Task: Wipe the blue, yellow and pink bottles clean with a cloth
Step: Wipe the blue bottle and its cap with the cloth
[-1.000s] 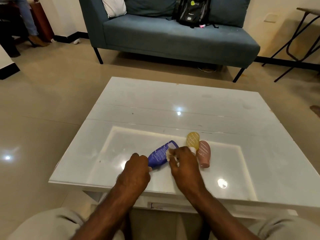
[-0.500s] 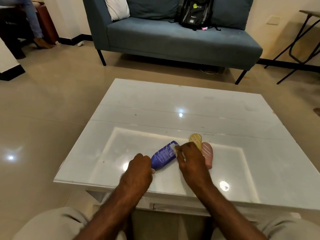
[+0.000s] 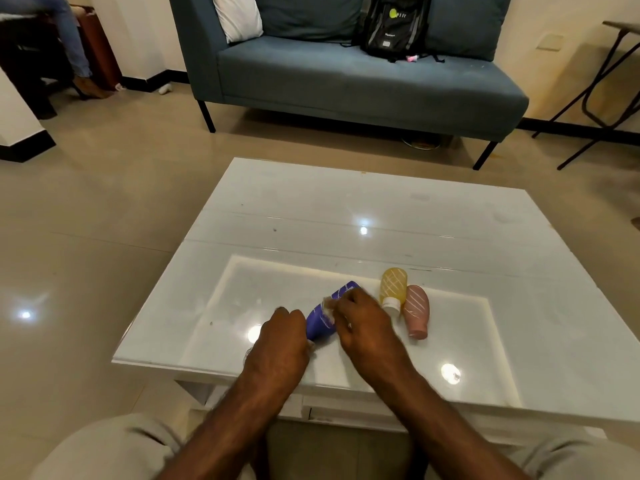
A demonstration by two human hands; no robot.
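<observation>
A blue bottle (image 3: 323, 320) lies on its side on the white table (image 3: 381, 216), its far end pointing up and right. My left hand (image 3: 282, 336) grips its near cap end. My right hand (image 3: 363, 327) presses a small white cloth (image 3: 328, 306) onto the bottle's middle; most of the cloth is hidden under my fingers. Just right of my right hand lie a yellow bottle (image 3: 393, 285) with a white cap and a pink bottle (image 3: 416, 315), side by side and touching, caps toward me.
A blue sofa (image 3: 346, 81) with a black backpack (image 3: 394, 26) and a white cushion stands beyond the table. A folding table's legs (image 3: 595, 98) are at the far right. A person's legs (image 3: 74, 46) show at far left. My knees are under the table's near edge.
My right hand with the cloth has slid back along the blue bottle from its far end toward its middle. The yellow bottle's cap, covered before, now shows. My left hand stays put.
</observation>
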